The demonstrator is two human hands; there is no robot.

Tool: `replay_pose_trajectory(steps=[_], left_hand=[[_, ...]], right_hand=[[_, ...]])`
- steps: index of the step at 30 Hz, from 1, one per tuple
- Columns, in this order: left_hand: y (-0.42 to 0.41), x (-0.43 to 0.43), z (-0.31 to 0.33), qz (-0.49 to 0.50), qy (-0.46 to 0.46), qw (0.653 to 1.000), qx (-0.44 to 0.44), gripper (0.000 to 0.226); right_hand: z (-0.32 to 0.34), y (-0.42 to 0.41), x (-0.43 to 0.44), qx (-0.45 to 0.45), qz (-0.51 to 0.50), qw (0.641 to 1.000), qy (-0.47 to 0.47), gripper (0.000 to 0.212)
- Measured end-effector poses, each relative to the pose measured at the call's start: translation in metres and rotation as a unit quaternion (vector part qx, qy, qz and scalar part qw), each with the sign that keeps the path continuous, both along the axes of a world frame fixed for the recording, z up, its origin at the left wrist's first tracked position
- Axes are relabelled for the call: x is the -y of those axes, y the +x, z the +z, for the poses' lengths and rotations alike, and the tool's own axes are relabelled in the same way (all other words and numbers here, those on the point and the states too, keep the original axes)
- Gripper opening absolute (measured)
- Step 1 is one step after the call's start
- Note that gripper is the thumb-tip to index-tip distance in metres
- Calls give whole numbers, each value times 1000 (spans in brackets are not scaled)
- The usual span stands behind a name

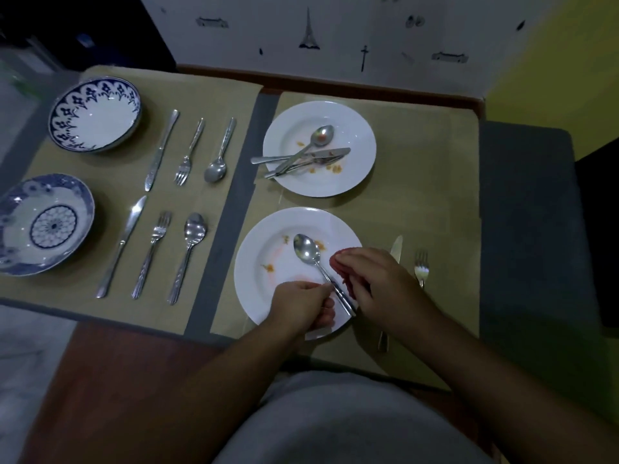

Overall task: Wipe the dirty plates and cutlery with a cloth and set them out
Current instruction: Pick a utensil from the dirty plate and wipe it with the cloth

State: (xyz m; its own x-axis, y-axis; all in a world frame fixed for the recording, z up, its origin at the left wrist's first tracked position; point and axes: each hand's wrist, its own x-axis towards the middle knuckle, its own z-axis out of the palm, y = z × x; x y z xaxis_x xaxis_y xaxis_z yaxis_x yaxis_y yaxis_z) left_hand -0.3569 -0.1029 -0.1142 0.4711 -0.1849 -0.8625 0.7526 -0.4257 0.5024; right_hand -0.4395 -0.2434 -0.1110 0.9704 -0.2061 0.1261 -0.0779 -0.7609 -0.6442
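1. The left hand pinches the handle of the spoon, whose bowl lies over the near dirty plate.
2. The right hand curls around a red cloth against that handle. Its fingers hide most of the cloth.
3. The right forearm covers the middle of a knife on the surface beside the plate.

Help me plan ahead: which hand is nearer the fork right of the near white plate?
Right. The right hand, holding the cloth, sits just left of the fork; the left hand, gripping the spoon, is farther left over the plate.
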Motion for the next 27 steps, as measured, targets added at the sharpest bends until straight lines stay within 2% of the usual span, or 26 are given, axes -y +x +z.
replay_pose_trajectory(steps=[6, 9, 12, 15, 19, 22, 27], left_hand=[[11, 17, 4, -44, 33, 998, 11, 19], [15, 11, 14, -105, 36, 993, 32, 17], [18, -7, 23, -173, 48, 980, 86, 16], [22, -32, 31, -177, 8, 980, 88, 17], [31, -59, 41, -170, -62, 982, 47, 22], [38, -72, 43, -178, -81, 979, 59, 24], [52, -84, 43, -198, -68, 974, 89, 20]], right_hand=[[3, -6, 1, -21, -23, 999, 30, 39], [7, -8, 3, -39, -92, 992, 72, 46], [10, -4, 0, -33, -115, 990, 78, 43], [15, 7, -10, -38, -81, 994, 58, 39], [17, 30, -36, -68, 39, 997, 18, 35], [16, 49, -46, -95, 98, 991, -4, 31], [16, 70, -39, -105, 34, 994, -26, 28]])
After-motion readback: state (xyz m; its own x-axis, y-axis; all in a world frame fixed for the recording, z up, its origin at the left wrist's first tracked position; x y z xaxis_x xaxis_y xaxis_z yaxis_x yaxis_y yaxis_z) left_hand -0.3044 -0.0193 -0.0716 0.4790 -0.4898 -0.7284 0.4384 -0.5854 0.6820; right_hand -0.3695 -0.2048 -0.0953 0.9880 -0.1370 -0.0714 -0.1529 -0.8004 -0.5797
